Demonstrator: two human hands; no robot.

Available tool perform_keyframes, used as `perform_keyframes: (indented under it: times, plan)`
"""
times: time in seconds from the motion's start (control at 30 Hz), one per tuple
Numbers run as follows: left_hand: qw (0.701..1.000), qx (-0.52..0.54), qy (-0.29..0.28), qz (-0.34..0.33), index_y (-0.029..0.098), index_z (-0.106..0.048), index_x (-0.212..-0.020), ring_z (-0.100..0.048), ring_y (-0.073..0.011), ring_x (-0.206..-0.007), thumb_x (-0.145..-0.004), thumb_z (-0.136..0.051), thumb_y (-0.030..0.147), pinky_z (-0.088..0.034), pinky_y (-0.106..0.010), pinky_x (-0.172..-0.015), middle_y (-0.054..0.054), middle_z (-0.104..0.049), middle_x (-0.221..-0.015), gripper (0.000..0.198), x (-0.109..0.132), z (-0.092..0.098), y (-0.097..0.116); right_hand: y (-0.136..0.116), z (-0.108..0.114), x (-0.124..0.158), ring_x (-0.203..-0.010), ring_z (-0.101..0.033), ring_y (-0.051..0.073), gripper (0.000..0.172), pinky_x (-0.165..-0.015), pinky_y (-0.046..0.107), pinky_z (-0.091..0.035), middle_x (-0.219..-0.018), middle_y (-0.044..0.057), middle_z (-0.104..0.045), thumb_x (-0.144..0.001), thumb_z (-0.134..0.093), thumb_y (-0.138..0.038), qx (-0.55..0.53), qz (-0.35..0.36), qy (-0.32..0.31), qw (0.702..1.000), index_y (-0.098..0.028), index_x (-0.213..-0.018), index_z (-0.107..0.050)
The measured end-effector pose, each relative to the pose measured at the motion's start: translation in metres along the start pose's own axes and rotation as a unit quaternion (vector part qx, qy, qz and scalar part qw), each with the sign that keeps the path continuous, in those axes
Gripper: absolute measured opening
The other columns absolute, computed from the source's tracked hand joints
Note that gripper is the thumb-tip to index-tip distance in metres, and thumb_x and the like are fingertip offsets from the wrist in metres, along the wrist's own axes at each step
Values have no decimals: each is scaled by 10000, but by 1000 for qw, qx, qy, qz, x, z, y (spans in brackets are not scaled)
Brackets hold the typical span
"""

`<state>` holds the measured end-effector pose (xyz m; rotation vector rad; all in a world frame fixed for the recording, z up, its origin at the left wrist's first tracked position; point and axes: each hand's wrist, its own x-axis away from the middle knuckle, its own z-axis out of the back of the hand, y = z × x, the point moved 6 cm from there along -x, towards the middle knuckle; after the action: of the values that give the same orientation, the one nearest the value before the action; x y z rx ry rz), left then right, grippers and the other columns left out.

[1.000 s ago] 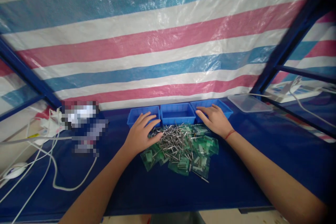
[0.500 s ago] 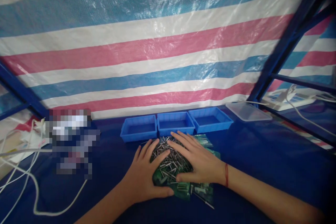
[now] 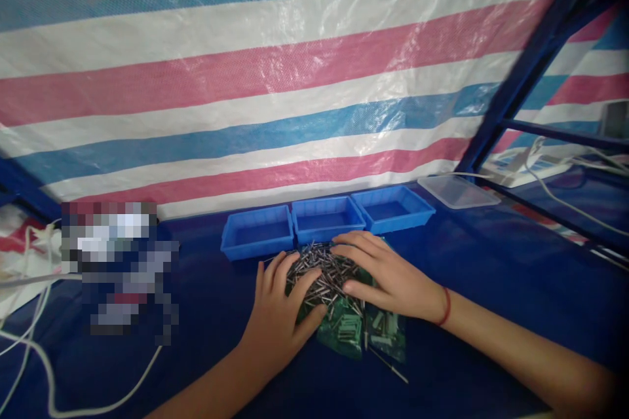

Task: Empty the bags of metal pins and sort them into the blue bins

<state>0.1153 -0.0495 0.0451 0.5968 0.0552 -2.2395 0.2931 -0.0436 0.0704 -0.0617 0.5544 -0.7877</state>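
Note:
A heap of thin silvery metal pins, perhaps rivets [image 3: 327, 275], lies between my two hands. My left hand [image 3: 280, 308] rests against the heap's left side, fingers spread. On the right side, my right hand [image 3: 388, 275] lies over the edge of the heap with its fingers apart and a red cord at the wrist. Below the heap is a green-tinted plastic bag [image 3: 344, 337] holding short pieces. Another such bag [image 3: 393, 337] sits to its right, partly under my right hand. One loose long pin [image 3: 390, 365] lies at the near right.
Three blue trays [image 3: 258, 234] stand in a row behind the heap. A clear plastic lid [image 3: 459, 191] lies at the back right. White cables [image 3: 54, 366] and a blurred-out patch are at the left. Behind the blue table hangs a striped sheet [image 3: 275, 91].
My right hand has shifted up over the heap, and more of the bags shows below it. My left thumb has moved up toward the pins. The view has tilted slightly.

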Motion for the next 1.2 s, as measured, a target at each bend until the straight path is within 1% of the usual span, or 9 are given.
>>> perform_keyframes:
  times: [0.13,0.17,0.23,0.4,0.53,0.73,0.9,1.0,1.2]
  plan:
    - [996,-4,-6,-87,296,-516,-1291,-298,-406,-1319,-814,-561,525,-211,-699,-1026,-136,-420,-1398,531,1,8,21,-18,5,62,-1030,-539,325,724,-856,484,-450,-1137,167,-594,-727,-566,-670,51,10,1,999,-183,-1259,-501]
    - [993,3,-7,-117,289,-534,-1273,-312,-411,-1310,-796,-559,571,-219,-702,-1021,-140,-440,-1384,555,0,9,30,-27,1,74,-978,-556,321,735,-801,470,-464,-1102,159,-613,-709,-567,-690,68,32,-11,997,-193,-1248,-511]
    - [985,24,-9,-171,276,-583,-1203,-357,-399,-1286,-766,-544,644,-243,-687,-1025,-127,-495,-1341,572,0,7,47,-37,-7,89,-927,-576,286,539,-776,436,-464,-1084,127,-633,-795,-579,-537,98,22,-40,994,-230,-1234,-520]
    - [979,39,-5,-201,233,-634,-1003,-449,-324,-1221,-805,-545,586,-303,-593,-1062,-68,-603,-1203,413,-2,-3,65,-38,-20,77,-817,-569,208,142,-737,367,-431,-916,43,-645,-905,-488,-240,56,-47,-77,994,-244,-1004,-590]
    - [986,31,7,-163,230,-639,-955,-469,-311,-1196,-813,-580,494,-339,-561,-1054,-75,-623,-1131,305,-3,1,53,-43,-24,60,-735,-544,196,127,-692,364,-391,-782,22,-622,-893,-482,-161,77,-23,-30,996,-217,-858,-589]
    - [990,28,18,-139,241,-646,-927,-469,-303,-1183,-818,-592,395,-345,-552,-1045,-62,-615,-1132,197,-5,7,45,-41,-25,44,-728,-533,187,115,-679,342,-394,-758,15,-591,-850,-561,-204,37,-96,-34,994,-204,-737,-538]
    - [988,35,3,-149,260,-635,-1023,-443,-304,-1213,-828,-582,418,-318,-568,-1048,-56,-599,-1174,256,-3,1,50,9,1,40,-736,-577,162,198,-667,297,-442,-766,28,-604,-904,-479,-290,-37,-173,-28,984,-202,-762,-586]
    - [986,35,-12,-162,272,-611,-1110,-427,-304,-1234,-847,-550,459,-302,-575,-1050,-63,-584,-1212,328,-2,-2,52,59,15,46,-922,-607,233,232,-833,382,-468,-967,91,-643,-878,-479,-284,39,-239,-2,970,-182,-1028,-625]
    - [984,56,-44,-164,261,-590,-1176,-424,-316,-1237,-850,-498,560,-298,-578,-1048,-90,-574,-1234,452,-3,-1,54,102,4,55,-1005,-613,223,413,-930,372,-482,-1111,87,-634,-800,-466,-163,-20,-206,-60,976,-197,-1181,-620]
